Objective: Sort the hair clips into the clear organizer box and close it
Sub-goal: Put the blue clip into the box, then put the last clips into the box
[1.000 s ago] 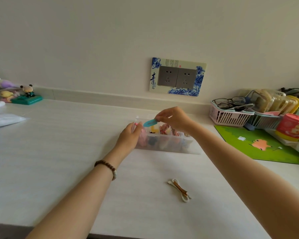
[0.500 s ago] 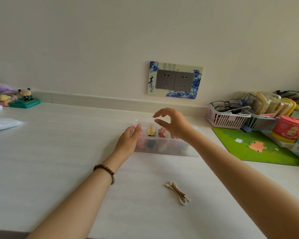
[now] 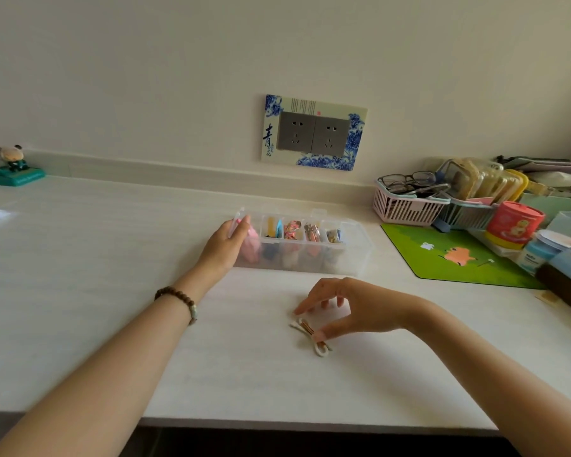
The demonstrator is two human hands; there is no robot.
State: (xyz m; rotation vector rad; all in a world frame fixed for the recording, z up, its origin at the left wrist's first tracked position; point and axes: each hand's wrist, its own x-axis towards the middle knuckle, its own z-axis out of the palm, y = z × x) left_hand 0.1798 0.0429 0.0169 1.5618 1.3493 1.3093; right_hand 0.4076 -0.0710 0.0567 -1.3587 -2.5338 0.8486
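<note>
On the white desk (image 3: pixel 80 291) the left hand (image 3: pixel 225 245) wraps the left end of the clear organizer box (image 3: pixel 353 255), likely steadying it — its lid looks open. The right hand (image 3: pixel 346 308), fingers spread, thumb and forefinger apart, hovers over the last loose hair clips (image 3: pixel 310 334) near the front edge, gripping nothing yet. Behind, the socket surround (image 3: pixel 272 140) bears a blue character, 青 — other writing is unreadable.

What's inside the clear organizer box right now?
The clear organizer box holds colorful hair clips sorted across several compartments. The left hand covers its left end, hiding most of what sits there.
</note>
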